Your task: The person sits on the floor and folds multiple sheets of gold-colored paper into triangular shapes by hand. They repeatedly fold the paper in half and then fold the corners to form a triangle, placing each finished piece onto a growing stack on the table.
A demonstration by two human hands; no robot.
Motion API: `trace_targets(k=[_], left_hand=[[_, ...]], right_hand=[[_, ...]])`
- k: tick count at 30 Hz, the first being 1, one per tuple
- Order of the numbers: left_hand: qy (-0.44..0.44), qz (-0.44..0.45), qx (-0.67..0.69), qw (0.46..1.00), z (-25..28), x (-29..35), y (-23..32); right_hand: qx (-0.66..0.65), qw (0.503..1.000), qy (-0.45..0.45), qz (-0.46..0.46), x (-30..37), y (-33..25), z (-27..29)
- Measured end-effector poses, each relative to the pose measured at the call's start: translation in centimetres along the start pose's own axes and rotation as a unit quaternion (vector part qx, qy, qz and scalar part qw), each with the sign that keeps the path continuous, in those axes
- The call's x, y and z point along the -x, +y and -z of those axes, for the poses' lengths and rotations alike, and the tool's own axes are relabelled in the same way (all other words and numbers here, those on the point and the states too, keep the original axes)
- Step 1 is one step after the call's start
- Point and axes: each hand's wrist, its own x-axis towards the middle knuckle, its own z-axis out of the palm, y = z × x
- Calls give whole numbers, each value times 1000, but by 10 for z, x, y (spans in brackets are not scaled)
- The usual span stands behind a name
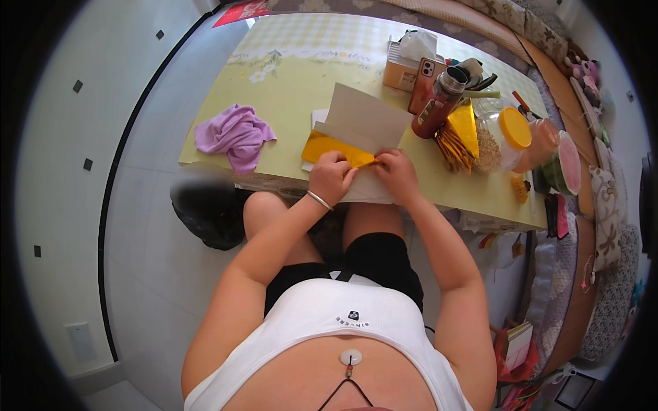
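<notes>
A shiny gold paper sheet (326,146) lies creased near the front edge of the table, its right end narrowing to a folded point. My left hand (330,178) has its fingers closed on the paper's lower edge. With bent fingers, my right hand (397,175) pinches the pointed right end. Behind the gold paper a large white sheet (363,118) stands tilted up, and more white paper lies beneath my hands. The exact fold between my fingers is partly hidden.
Left on the table lies a crumpled purple cloth (234,134). To the right stand a dark red flask (439,103), a phone (426,83), a tissue box (399,71), a bundle of folded gold paper (458,140), a yellow-lidded jar (504,137) and a cut watermelon (563,166).
</notes>
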Motion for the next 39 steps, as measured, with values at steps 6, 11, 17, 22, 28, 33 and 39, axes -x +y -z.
trace_targets(k=[6, 11, 17, 22, 28, 33, 39], left_hand=[[-4, 161, 12, 987, -14, -3, -1], [-1, 171, -41, 984, -18, -5, -2], [-4, 162, -17, 987, -21, -5, -8], [-6, 146, -12, 989, -15, -5, -5], [-28, 138, 9, 990, -12, -4, -10], [-69, 31, -6, 997, 25, -4, -21], [-175, -127, -47, 975, 74, -3, -61]], right_hand=[[28, 995, -29, -87, -11, 9, -13], [144, 989, 25, -20, -3, -11, -18], [200, 962, -142, 122, 19, -30, -20], [193, 966, -135, 103, 31, -25, -27], [212, 961, -147, 98, 32, -27, -28], [184, 965, -169, 84, 30, -32, -23], [148, 954, -239, 104, 17, -38, -3]])
